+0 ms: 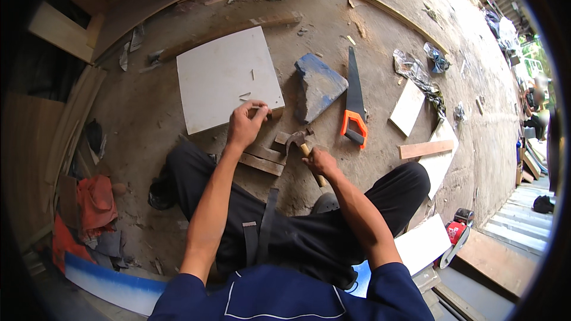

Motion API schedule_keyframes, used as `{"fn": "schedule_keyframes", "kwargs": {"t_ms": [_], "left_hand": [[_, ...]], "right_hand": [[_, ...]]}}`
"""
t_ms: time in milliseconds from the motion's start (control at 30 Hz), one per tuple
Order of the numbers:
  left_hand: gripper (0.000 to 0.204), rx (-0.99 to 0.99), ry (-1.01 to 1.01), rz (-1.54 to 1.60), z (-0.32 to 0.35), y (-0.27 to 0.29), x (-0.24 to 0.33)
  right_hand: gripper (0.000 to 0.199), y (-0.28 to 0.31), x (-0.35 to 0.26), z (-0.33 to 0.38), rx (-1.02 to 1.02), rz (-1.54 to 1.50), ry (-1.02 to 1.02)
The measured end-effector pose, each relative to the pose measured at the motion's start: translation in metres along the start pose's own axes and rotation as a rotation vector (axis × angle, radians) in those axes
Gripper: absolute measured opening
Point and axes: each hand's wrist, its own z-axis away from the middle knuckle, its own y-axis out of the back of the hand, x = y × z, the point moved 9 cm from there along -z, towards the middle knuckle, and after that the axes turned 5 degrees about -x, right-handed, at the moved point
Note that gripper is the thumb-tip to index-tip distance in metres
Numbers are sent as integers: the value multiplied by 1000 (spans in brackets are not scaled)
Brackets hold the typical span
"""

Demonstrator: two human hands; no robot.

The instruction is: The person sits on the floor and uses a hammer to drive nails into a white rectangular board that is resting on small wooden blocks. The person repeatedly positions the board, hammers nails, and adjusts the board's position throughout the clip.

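Note:
My left hand (245, 123) is over the near right corner of a white board (223, 77), with thumb and fingertips pinched together. Whatever is between those fingertips is too small to make out. Two small slivers lie on the board's surface. My right hand (321, 163) grips the wooden handle of a claw hammer (297, 137), fingers wrapped round it. The hammer's head is just right of my left wrist, over some short wood blocks (262, 162) on the ground. Beyond the hammer lies a blue-stained, rough slab (321, 87), and right of it a handsaw (354, 92) with an orange handle.
Right of the saw are a pale panel (408, 107), a wood strip (425, 149) and crumpled plastic (437, 57). A red and black power tool (457, 235) stands at lower right. Orange cloth (97, 203) lies at left. Another person (532, 110) is at the far right.

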Motion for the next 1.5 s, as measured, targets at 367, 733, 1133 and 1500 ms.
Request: {"fn": "schedule_keyframes", "kwargs": {"t_ms": [367, 733, 1133, 1500], "left_hand": [[16, 16, -269, -478, -18, -12, 15], [15, 73, -463, -607, -13, -25, 26], [19, 201, -311, -511, -15, -6, -7], [16, 206, -375, -625, -12, -10, 6]], "right_hand": [[43, -11, 6, -2, 103, -56, 52], [44, -14, 9, -5, 130, -80, 85], [44, -16, 8, -9, 125, -80, 84], [45, -16, 10, -9, 102, -64, 52]]}}
